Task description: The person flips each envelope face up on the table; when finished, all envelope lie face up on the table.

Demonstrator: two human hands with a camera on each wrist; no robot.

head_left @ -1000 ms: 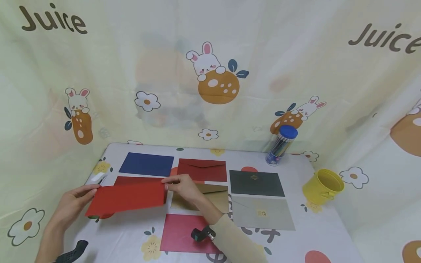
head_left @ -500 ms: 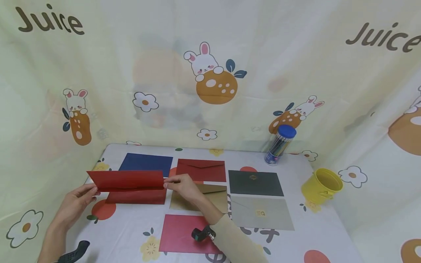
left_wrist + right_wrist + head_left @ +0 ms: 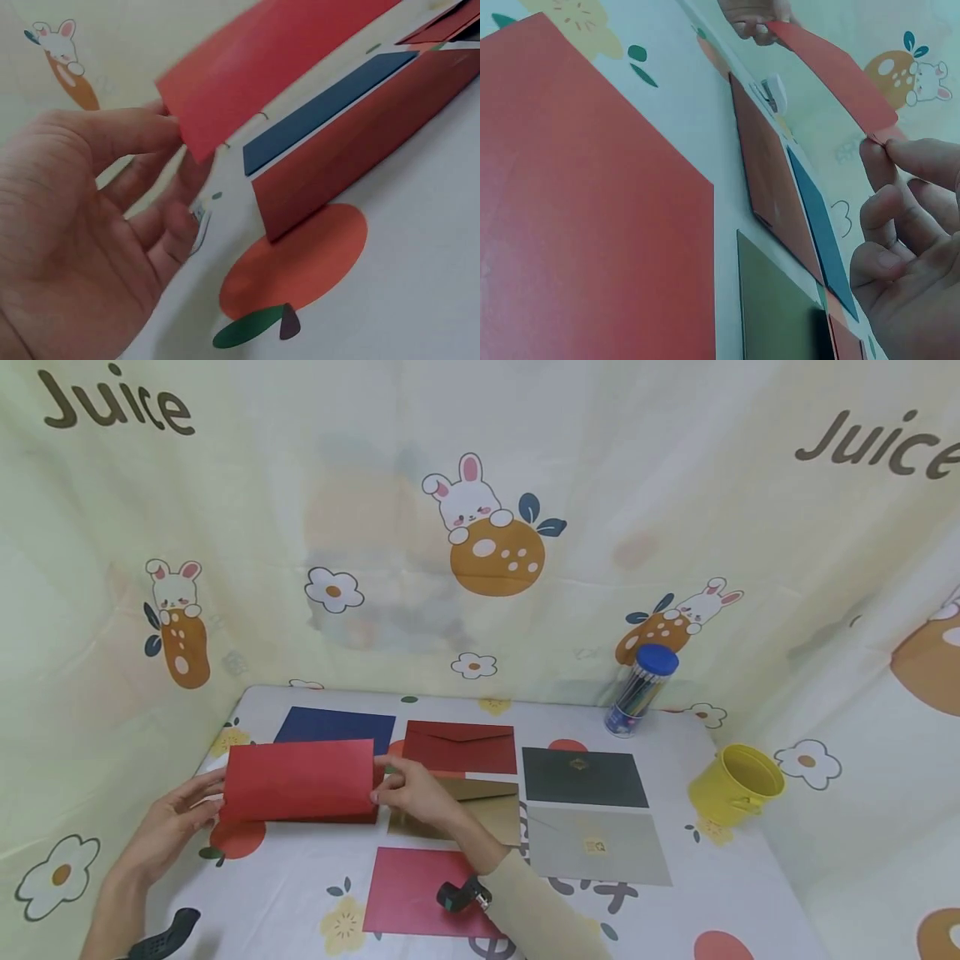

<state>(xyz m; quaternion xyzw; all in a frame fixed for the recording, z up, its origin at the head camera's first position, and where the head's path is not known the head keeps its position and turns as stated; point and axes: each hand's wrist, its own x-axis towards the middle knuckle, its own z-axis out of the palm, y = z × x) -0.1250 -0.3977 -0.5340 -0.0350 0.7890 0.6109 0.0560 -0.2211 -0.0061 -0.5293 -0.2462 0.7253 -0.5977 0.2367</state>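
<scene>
Both hands hold a red envelope (image 3: 300, 777) raised above the table, its plain face turned up in the head view. My left hand (image 3: 161, 827) pinches its left end. My right hand (image 3: 420, 793) pinches its right end between thumb and index finger, as the right wrist view shows. Below it a darker red envelope (image 3: 367, 142) lies on the table, mostly covered in the head view. A dark blue envelope (image 3: 337, 725) lies just behind. Under my right forearm are a gold envelope (image 3: 480, 814) and a pink-red envelope (image 3: 412, 893).
A red envelope with a pointed flap (image 3: 461, 750), a dark green envelope (image 3: 585, 781) and a grey envelope (image 3: 600, 852) lie flat to the right. A blue-lidded tube of pencils (image 3: 637, 693) and a yellow bucket (image 3: 731, 789) stand farther right. A small white object (image 3: 775, 94) lies at the left.
The held envelope has been turned over between both hands: half a second ago its flap side showed, now a plain face does. The other envelopes have stayed put.
</scene>
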